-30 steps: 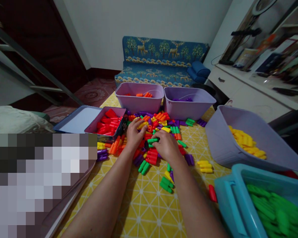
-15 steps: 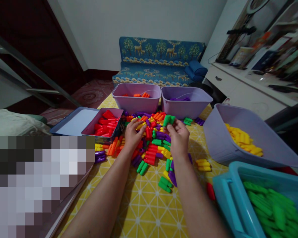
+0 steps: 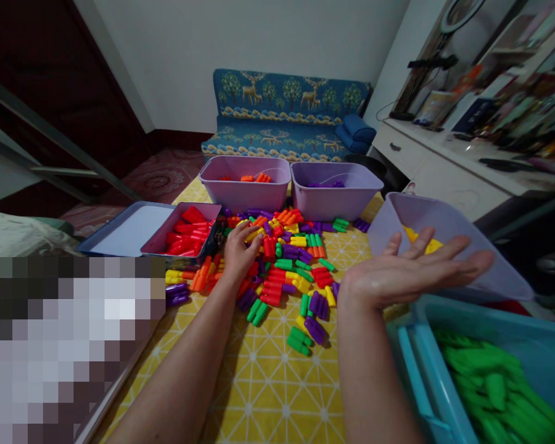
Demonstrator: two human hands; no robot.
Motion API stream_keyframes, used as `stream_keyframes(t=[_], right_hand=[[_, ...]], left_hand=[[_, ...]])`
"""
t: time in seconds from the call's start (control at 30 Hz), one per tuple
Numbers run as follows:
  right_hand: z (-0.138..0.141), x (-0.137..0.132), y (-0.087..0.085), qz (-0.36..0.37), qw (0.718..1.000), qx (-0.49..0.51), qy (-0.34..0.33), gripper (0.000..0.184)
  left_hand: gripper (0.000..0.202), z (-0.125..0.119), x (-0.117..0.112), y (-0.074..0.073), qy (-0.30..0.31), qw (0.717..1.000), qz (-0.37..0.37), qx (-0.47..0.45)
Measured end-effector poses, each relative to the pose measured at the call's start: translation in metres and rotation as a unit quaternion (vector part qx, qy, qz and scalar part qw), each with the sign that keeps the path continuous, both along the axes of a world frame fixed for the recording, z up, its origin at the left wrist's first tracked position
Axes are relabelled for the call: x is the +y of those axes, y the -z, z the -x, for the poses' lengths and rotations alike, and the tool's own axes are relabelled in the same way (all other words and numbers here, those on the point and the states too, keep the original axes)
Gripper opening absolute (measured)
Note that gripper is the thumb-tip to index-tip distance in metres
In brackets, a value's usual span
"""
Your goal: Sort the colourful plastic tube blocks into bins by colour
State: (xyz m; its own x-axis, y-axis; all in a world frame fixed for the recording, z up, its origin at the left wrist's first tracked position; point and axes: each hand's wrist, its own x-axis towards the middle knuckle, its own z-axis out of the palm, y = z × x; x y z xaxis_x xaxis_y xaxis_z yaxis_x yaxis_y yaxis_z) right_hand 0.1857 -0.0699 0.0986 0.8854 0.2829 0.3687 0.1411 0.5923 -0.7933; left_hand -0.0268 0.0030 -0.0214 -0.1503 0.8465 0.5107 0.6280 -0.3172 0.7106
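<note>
A heap of short plastic pegs [image 3: 287, 259] in red, orange, yellow, green and purple lies on the yellow patterned tablecloth [image 3: 268, 382]. My left hand [image 3: 240, 250] rests on the heap's left side, fingers curled over yellow and orange pegs. My right hand [image 3: 411, 271] hovers palm up with its fingers stretched out, nothing in it, above the near rim of the blue bin [image 3: 420, 370] filled with green pegs [image 3: 494, 382]. Behind that hand stands a tilted lilac bin [image 3: 448, 222] with yellow pegs.
Two lilac bins stand at the back, one [image 3: 245, 188] with orange pegs, one [image 3: 335, 194] with purple pegs. A tin [image 3: 185, 231] of red pegs sits left beside its blue lid [image 3: 120, 228]. A blue sofa [image 3: 287, 117] and white cabinet [image 3: 444, 166] lie beyond.
My right hand lifted several green pegs from the heap, swung right over the blue bin and opened; the pegs are gone from it. My left hand stayed on the heap.
</note>
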Motion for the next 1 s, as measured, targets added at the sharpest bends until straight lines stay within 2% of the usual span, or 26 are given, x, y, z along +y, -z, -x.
stream_keyframes(t=[0.1,0.2,0.27,0.33,0.4,0.5,0.63,0.73,0.8,0.87,1.0], right_hand=[[0.008,0.012,0.017,0.038,0.998,-0.053,-0.001,0.044],[0.002,0.032,0.051,0.126,0.978,-0.162,-0.031,0.039],[-0.005,0.044,0.078,0.233,0.944,-0.227,-0.055,0.036],[-0.010,0.051,0.101,0.330,0.899,-0.263,-0.116,0.031],[-0.009,0.053,0.114,0.382,0.862,-0.279,-0.183,0.030],[0.001,0.050,0.116,0.363,0.850,-0.291,-0.246,0.032],[0.015,0.045,0.104,0.287,0.847,-0.284,-0.347,0.027],[0.020,0.044,0.097,0.251,0.854,-0.273,-0.365,0.020],[0.023,0.043,0.095,0.240,0.857,-0.264,-0.372,0.015],[0.026,0.042,0.093,0.234,0.849,-0.256,-0.398,0.014],[0.034,0.040,0.089,0.217,0.820,-0.267,-0.457,0.025]], left_hand=[[0.028,0.000,-0.001,-0.001,0.000,1.000,0.002,-0.005],[0.029,-0.001,-0.003,-0.003,0.002,1.000,0.002,-0.006],[0.029,-0.001,-0.003,-0.004,0.002,1.000,0.003,-0.007],[0.028,-0.001,-0.003,-0.004,0.001,1.000,0.003,-0.009],[0.027,-0.001,-0.002,-0.002,0.000,1.000,0.002,-0.009],[0.027,-0.001,-0.001,0.000,-0.002,1.000,-0.002,-0.008],[0.024,-0.002,-0.003,-0.003,-0.006,0.999,-0.031,-0.009],[0.020,-0.005,-0.011,-0.013,0.008,0.996,-0.092,0.001],[0.021,-0.007,-0.016,-0.021,0.044,0.992,-0.116,0.008],[0.028,-0.009,-0.021,-0.026,0.093,0.990,-0.106,0.011],[0.042,-0.009,-0.021,-0.025,0.167,0.983,-0.065,0.029]])
